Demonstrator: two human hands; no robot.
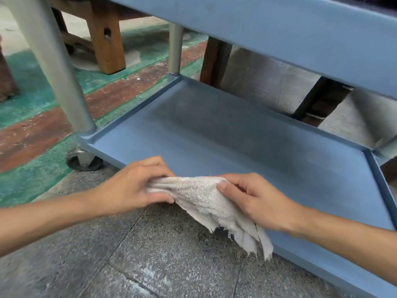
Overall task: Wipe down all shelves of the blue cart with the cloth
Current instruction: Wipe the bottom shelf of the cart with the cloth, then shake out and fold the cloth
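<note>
A frayed white terry cloth (206, 201) is stretched between both hands just above the front edge of the blue cart's bottom shelf (214, 130). My left hand (137, 186) grips its bunched left end. The cloth's right part is pinched by my right hand (255, 201) between thumb and fingers. The loose ragged end hangs down over the shelf's front rim. An upper blue shelf (268, 33) spans the top of the view.
Grey posts (53, 67) hold the shelves at the left corners, and a caster wheel (82, 161) sits under the near left corner. Wooden furniture legs (107, 37) stand behind the cart. The floor is speckled grey stone, with green and red paint to the left.
</note>
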